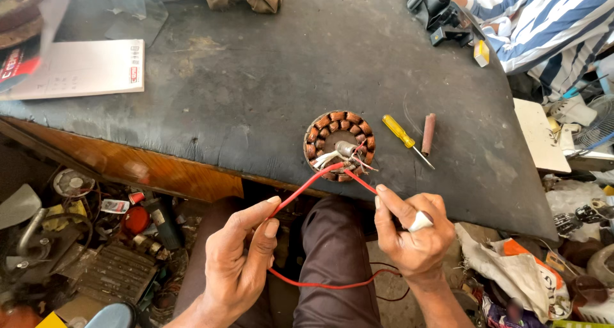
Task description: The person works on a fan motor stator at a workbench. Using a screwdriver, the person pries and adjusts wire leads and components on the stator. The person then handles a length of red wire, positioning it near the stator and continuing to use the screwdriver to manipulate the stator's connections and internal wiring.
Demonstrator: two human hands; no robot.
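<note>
A round motor stator (339, 145) with copper-coloured coils lies at the near edge of a dark worn table (268, 78). Two red wires (306, 187) run from its middle toward me. My left hand (240, 264) pinches one red wire between thumb and forefinger. My right hand (412, 232) pinches the other red wire with thumb and forefinger and also holds a small white piece (421, 222) in its fingers. The red wire loops down between my knees (332, 284).
A yellow-handled screwdriver (404, 137) and a brown stick-like piece (428, 135) lie right of the stator. A white booklet (83, 69) sits at the table's left. A person in a striped shirt (550, 27) sits at the far right beside a black tool (441, 14). Clutter covers the floor.
</note>
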